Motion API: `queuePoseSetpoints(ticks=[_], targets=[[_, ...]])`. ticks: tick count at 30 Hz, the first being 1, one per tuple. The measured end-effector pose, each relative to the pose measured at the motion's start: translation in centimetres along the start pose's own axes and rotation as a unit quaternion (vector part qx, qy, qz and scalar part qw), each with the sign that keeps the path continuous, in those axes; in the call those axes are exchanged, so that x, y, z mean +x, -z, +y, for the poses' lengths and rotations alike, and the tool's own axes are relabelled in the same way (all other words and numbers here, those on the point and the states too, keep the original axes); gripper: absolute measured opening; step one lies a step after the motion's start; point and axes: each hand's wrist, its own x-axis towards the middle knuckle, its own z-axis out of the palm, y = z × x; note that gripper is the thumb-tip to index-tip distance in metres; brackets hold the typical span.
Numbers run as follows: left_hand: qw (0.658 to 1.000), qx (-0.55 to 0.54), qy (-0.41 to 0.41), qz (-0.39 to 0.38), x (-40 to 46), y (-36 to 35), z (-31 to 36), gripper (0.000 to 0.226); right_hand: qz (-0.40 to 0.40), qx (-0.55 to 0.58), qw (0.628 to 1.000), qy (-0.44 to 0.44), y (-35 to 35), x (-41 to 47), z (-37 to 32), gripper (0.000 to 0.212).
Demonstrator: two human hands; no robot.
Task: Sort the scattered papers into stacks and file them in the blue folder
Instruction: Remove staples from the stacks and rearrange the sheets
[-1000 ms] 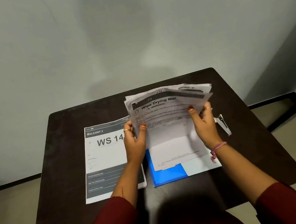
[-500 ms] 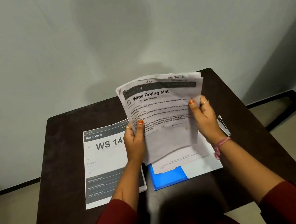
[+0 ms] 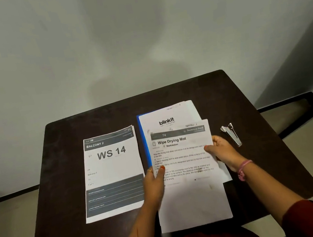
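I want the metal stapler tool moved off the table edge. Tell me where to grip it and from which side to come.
Grip the stapler tool across its narrow metal shank, near the middle, coming down from above with the right hand, which is closest. It lies flat on the table, long and thin, pointing away and slightly left, so pinching its two long sides seems surest. Its forked far end looks awkward to hold.

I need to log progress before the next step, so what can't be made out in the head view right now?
- Blue folder: only its left edge shows; papers cover the rest.
- Blinkit sheet: lower part hidden under the Wipe Drying Mat sheets.
- Sheet count held by the left hand and right hand: edges overlap.
- WS 14 stack: dark-band text too small.
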Motion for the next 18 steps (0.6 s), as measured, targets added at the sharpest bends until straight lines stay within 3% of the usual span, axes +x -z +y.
queuePoseSetpoints(ticks=[6,11,14,18], targets=[[0.999,0.042,-0.004,-0.031,-1.9,-0.8,-1.0,0.016,0.009,-0.012,1.0,0.018,0.7,2.7,-0.6,0.021],[0.995,0.088,0.015,-0.048,-1.3,-0.2,-1.3,0.015,-0.038,-0.049,0.998,0.019,0.5,4.5,-1.2,0.028],[0.997,0.072,0.032,-0.013,0.0,0.0,-0.4,0.025,-0.066,-0.04,0.997,0.013,0.4,4.7,-0.9,0.023],[0.999,0.005,0.035,0.026,2.5,-0.8,2.6,0.015,-0.092,-0.041,0.995,0.012,0.1,4.7,-0.2,0.021]])
